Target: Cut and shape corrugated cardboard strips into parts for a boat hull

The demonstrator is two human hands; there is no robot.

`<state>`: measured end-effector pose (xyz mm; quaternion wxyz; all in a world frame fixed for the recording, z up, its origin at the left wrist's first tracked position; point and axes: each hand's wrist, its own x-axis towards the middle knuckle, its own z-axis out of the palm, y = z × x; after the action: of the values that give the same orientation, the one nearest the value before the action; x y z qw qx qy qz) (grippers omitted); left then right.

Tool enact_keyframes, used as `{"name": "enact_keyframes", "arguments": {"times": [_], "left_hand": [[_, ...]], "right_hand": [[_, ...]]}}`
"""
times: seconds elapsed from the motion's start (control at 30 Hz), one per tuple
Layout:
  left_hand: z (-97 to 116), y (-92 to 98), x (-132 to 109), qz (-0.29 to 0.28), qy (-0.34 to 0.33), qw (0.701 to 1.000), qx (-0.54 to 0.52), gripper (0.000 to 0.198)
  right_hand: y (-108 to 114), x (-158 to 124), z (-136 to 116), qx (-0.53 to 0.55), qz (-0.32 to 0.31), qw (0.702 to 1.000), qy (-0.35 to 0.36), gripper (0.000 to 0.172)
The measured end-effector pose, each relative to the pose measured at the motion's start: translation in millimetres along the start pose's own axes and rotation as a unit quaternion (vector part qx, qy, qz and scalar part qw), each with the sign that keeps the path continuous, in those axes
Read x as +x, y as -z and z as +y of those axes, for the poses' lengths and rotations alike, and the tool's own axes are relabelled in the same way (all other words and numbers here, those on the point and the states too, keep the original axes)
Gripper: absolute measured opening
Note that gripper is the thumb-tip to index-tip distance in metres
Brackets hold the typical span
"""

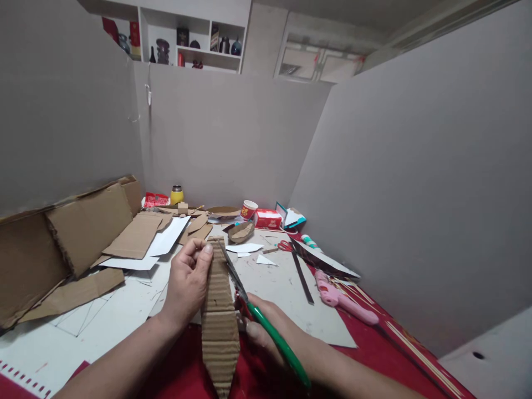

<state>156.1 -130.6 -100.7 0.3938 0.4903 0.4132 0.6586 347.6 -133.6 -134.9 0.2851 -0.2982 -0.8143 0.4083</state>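
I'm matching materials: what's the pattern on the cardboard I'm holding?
The cardboard has brown crosswise ridges, best seen in the head view.

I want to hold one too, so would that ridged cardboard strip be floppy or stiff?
The cardboard strip is probably light: the left hand holds it near one end. It seems fairly stiff, since it looks mostly straight. It might fold most easily along its ridges, which run across it.

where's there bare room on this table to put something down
The grey board looks free, bar specks, between the right hand and black strip, and between the right forearm and pink glue gun. Crowded: the far edge around the paper cup and red box, and the left under cardboard pieces.
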Motion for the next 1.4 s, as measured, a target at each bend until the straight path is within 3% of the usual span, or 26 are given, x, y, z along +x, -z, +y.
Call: {"name": "enact_keyframes", "arguments": {"times": [0.33, 0.6, 0.8, 1.4], "left_hand": [[-7, -2.8, -2, 0.002, 0.012, 1.000, -0.008, 0.030], [-10, -3.1, -2, -0.011, 0.014, 1.000, -0.025, 0.030], [-16, -2.9, -2, -0.014, 0.009, 0.999, -0.034, 0.032], [-20, -3.5, -1, -0.027, 0.018, 0.998, -0.051, 0.032]], "right_hand": [[-4, 2, -1, 0.015, 0.004, 1.000, 0.004, 0.055], [-5, 2, -10, 0.014, 0.001, 1.000, 0.017, 0.055], [-5, 1, -3, 0.010, -0.021, 1.000, 0.013, 0.053], [-7, 0, -3, 0.018, 0.008, 1.000, -0.007, 0.053]]}}
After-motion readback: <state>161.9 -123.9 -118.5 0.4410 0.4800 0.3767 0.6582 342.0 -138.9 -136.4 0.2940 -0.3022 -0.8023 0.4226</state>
